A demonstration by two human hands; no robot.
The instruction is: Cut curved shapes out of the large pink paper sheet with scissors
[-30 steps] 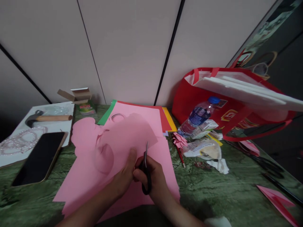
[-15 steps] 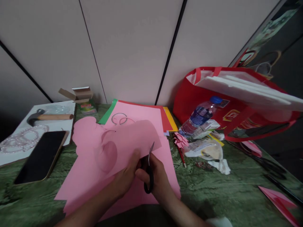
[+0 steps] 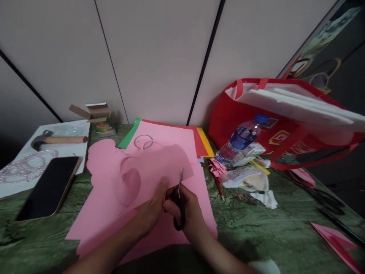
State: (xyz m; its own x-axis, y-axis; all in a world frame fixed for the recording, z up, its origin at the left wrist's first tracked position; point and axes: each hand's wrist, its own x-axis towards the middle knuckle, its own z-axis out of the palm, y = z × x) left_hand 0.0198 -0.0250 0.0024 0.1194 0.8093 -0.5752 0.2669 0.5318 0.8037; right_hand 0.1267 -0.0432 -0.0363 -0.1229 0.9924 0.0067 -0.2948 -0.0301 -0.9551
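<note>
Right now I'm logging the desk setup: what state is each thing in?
scissors: in the right hand, blades nearly closed at the paper's edge
pink paper: partly cut, lifted by the left hand
water bottle: capped, lying tilted
phone: screen dark
small box: flaps open
red bag: open

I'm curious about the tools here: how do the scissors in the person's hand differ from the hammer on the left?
The scissors are gripped in the right hand, blades pointing up at the pink paper; the hammer lies flat and untouched on a white board. The scissors have dark loop handles; the hammer has a pale wooden handle and a dark head. The scissors look slimmer. Both are hand tools with a dark part.
</note>
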